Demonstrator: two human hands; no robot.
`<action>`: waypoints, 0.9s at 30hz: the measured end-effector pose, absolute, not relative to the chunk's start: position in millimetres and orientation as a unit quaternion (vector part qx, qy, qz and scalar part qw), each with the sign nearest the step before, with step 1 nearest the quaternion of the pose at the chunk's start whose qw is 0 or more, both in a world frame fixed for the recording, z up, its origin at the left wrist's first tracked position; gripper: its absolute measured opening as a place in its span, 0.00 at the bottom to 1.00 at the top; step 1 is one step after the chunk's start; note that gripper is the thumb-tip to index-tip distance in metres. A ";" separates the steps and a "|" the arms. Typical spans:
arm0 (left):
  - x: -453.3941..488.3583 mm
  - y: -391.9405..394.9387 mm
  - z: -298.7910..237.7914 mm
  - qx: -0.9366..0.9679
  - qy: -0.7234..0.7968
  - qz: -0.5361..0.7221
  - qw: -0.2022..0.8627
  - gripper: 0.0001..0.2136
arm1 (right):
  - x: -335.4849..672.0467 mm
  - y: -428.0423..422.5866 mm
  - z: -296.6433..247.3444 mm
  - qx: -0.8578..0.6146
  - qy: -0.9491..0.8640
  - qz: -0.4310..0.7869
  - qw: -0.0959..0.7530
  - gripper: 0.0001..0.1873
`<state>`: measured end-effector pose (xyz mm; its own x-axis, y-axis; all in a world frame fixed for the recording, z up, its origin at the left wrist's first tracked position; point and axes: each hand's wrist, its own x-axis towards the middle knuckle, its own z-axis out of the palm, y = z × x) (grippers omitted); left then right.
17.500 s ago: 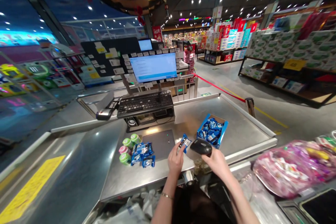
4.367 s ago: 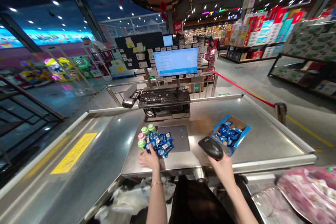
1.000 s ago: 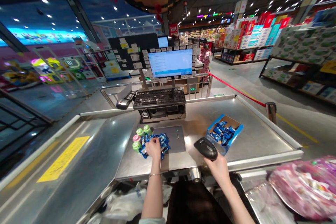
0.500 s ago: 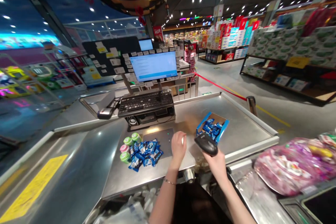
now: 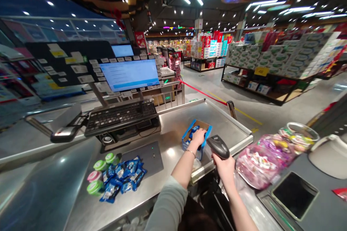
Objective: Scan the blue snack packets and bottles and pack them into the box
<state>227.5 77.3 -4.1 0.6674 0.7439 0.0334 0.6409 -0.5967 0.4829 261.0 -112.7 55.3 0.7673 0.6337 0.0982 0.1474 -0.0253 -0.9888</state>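
Observation:
My left hand (image 5: 199, 137) reaches down into a cardboard box with blue edges (image 5: 188, 140), and its fingers are hidden among the blue-wrapped packets inside. Whether it grips one, I cannot tell. My right hand (image 5: 225, 168) is closed around a black handheld barcode scanner (image 5: 218, 147), just right of the box. On the steel counter (image 5: 168, 151) to the left lies a heap of blue-wrapped snack packets (image 5: 121, 177), next to several small round tubs with green lids (image 5: 100, 175). Both are well away from my hands.
A dark scale plate (image 5: 143, 158) sits behind the heap, with a keyboard (image 5: 120, 117) and a monitor (image 5: 128, 75) beyond it. A pink plastic bag of goods (image 5: 262, 160) lies to the right of the counter. A red rope (image 5: 203, 94) and store shelves stand behind.
My left hand has moved from above the scale plate to inside the box. The view has swung, so the counter appears shifted left. The scanner stays in my right hand.

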 end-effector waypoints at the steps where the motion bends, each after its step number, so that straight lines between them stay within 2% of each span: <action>1: 228.8 79.3 -7.1 0.885 0.393 0.117 0.221 0.13 | 262.1 -112.4 54.4 -0.690 -0.286 0.192 0.637 0.14; 6: 225.9 81.6 -15.7 0.866 0.430 0.141 0.212 0.11 | 265.0 -111.0 48.3 -0.690 -0.298 0.190 0.631 0.14; 12: 203.6 72.4 -5.0 0.814 0.505 0.210 0.194 0.14 | 265.9 -111.6 48.1 -0.701 -0.291 0.204 0.619 0.14; 14: 186.8 65.1 -4.2 0.759 0.528 0.295 0.242 0.14 | 264.9 -111.4 49.1 -0.704 -0.292 0.211 0.612 0.14; 19: 129.9 35.5 -11.7 0.508 0.488 0.545 0.455 0.17 | 251.9 -110.3 43.1 -0.676 -0.363 0.235 0.597 0.15; 24: 78.8 -3.7 -15.8 0.393 0.488 0.614 0.480 0.19 | 220.6 -110.1 29.0 -0.652 -0.474 0.261 0.531 0.19; 27: 59.3 -21.1 -17.6 0.367 0.498 0.626 0.475 0.20 | 200.8 -110.5 25.3 -0.659 -0.519 0.262 0.478 0.16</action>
<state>59.3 -21.1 -17.6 -0.2788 0.9602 -0.0138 -0.2292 -0.0526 0.9719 200.8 -110.5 25.3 0.3243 0.9341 0.1495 0.4326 -0.0059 -0.9016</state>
